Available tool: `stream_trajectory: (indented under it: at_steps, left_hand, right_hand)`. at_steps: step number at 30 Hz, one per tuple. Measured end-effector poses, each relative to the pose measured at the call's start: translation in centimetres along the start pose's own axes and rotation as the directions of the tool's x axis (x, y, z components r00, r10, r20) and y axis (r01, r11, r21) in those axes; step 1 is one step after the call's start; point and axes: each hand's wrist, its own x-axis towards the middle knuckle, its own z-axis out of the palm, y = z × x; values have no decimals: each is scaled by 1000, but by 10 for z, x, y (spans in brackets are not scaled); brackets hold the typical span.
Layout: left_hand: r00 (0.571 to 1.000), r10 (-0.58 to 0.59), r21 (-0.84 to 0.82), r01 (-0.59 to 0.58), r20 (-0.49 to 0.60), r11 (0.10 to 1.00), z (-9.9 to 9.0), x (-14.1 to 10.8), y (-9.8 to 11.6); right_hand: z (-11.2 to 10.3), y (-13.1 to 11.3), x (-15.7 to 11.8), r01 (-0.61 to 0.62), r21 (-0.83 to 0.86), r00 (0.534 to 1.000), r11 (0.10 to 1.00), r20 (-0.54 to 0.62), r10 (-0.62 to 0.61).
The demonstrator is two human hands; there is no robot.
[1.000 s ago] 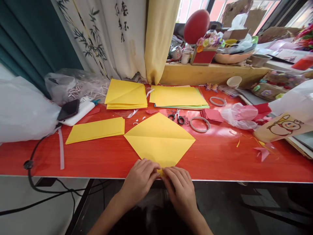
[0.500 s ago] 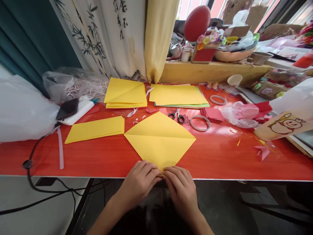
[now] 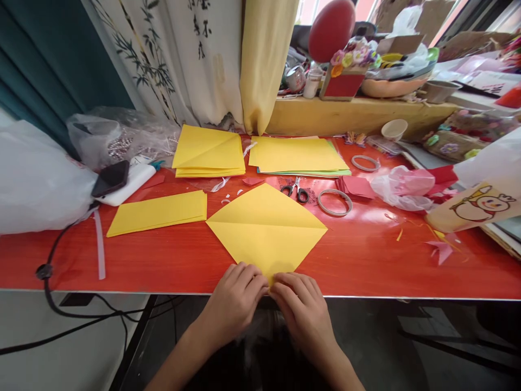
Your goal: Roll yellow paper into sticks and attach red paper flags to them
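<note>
A square sheet of yellow paper (image 3: 266, 228) lies cornerwise on the red table, a straight crease running across its middle. Its near corner sits at the table's front edge, between my two hands. My left hand (image 3: 238, 293) pinches that corner from the left, fingers curled together. From the right, my right hand (image 3: 303, 304) pinches the same corner, its fingertips almost touching those of the left. The very tip of the corner is hidden under my fingers. Just beyond the sheet's far corner lies a pair of black-handled scissors (image 3: 296, 191).
Yellow folded strips (image 3: 158, 213) lie on the left, near a phone (image 3: 110, 179). Behind are a stack of yellow squares (image 3: 209, 152) and a paper pile (image 3: 297, 155). Tape rolls (image 3: 334, 203), pink plastic (image 3: 402, 187) and a printed cup (image 3: 476, 203) stand to the right.
Both hands stay at the near corner of the yellow paper, with the fingers shifted very slightly. The whole view has moved a little; the sheet lies as before.
</note>
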Motion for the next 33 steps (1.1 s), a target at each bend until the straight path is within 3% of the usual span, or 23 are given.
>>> stream_trajectory:
  at_steps: [5, 9, 17, 25, 33]
  left_hand:
    - [1000, 20, -39, -20, -17, 999, -5, -4, -1]
    - [998, 26, -69, -31, -64, 997, -5, -6, -2]
    - [987, 117, 13, -116, -110, 993, -1, -10, -7]
    - [990, 109, -5, -110, -86, 994, -3, -12, -7]
    - [994, 67, -20, -69, -84, 997, -3, -11, -4]
  right_hand:
    - [-1, 0, -1, 35, 10, 999, 999, 30, -35]
    - [0, -2, -2, -10, 39, 1000, 999, 12, 9]
    - [2, -2, -4, -8, 37, 1000, 999, -11, 8]
    - [1, 5, -8, 104, 52, 994, 993, 20, -105]
    - [5, 3, -11, 78, 66, 997, 995, -18, -77]
